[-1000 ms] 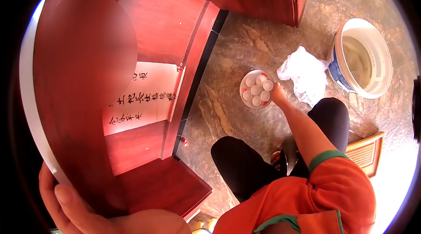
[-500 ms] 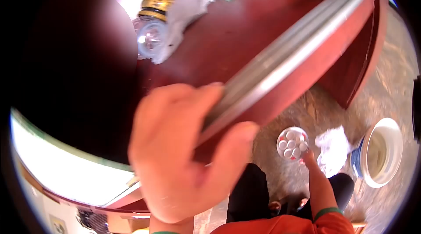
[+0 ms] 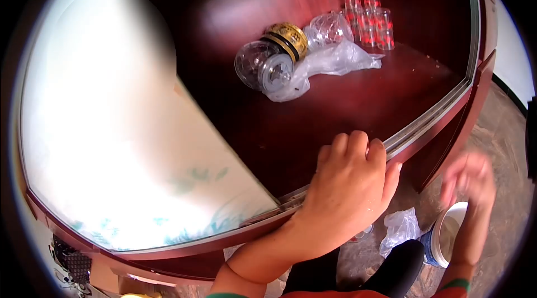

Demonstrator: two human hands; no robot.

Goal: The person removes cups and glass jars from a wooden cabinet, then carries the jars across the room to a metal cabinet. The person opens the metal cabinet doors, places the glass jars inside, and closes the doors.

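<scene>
My left hand (image 3: 352,186) is closed over the front edge (image 3: 428,122) of a dark red cabinet, its fingers on the metal sliding track and its thumb outside. My right hand (image 3: 470,180) is raised on the right, above a white bucket (image 3: 444,236); motion blurs its fingers, and nothing is plainly seen in it. Inside the cabinet are a clear lidded jar (image 3: 257,66) on its side, a gold and black banded object (image 3: 288,39), another clear glass vessel (image 3: 330,28), a crumpled plastic bag (image 3: 341,58) and several red-patterned glasses (image 3: 376,24) stacked at the back.
A pale sliding panel (image 3: 140,158) covers the cabinet's left side. A cabinet door (image 3: 461,124) stands outward on the right. On the floor lie a white plastic bag (image 3: 400,231) and, mostly hidden by my left arm, a round item (image 3: 363,233). A cardboard box (image 3: 104,277) is at lower left.
My right hand has risen from the round tray on the floor. My left hand still holds the cabinet edge. The view has shifted, showing more of the cabinet's inside and the stacked glasses.
</scene>
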